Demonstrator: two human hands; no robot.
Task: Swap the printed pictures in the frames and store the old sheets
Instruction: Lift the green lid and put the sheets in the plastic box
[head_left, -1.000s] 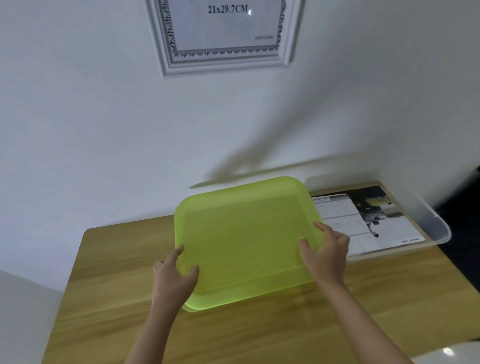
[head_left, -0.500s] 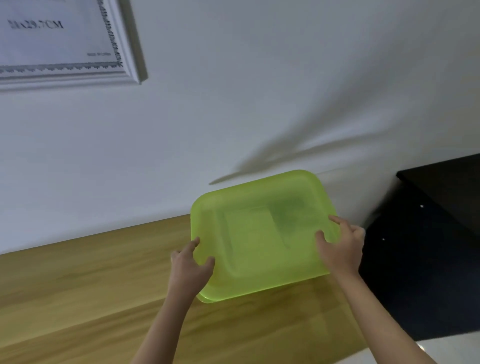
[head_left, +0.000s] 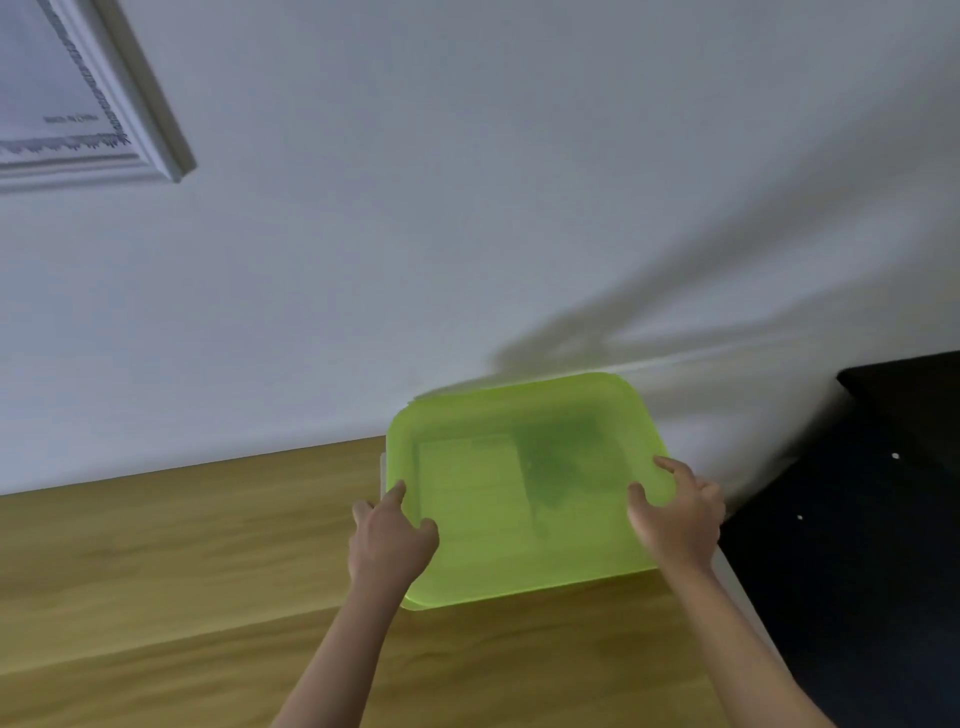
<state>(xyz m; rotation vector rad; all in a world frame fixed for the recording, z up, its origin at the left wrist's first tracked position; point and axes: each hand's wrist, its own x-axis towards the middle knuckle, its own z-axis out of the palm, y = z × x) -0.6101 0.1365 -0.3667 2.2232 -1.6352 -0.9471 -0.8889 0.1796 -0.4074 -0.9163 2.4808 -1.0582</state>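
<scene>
We have just carried the green lid (head_left: 524, 488) sideways along the table (head_left: 156, 561) and brought it over the clear box, which a second ago stood open to the right of the lid with the printed sheet lying bare inside it. Now the lid covers the box almost wholly; only a sliver of the box's pale rim (head_left: 383, 475) peeks out at the lid's left edge. Through the green plastic we can make out the old sheet (head_left: 511, 480) below, pale on its left half and dark on its right.

Our left hand (head_left: 389, 540) pinches the lid's near-left corner, thumb on top and fingers curled around the edge. Our right hand (head_left: 675, 512) grips the lid's right edge the same way, thumb pressed on the top face.

We judge the storing step nearly finished: the sheet is in the box and the lid is over it. Whether the lid has seated all round its rim we cannot tell. Pressing down at the corners would settle that.

The white frame (head_left: 156, 135) hangs on the wall well above and to the left of the lid, already holding a sheet.
</scene>
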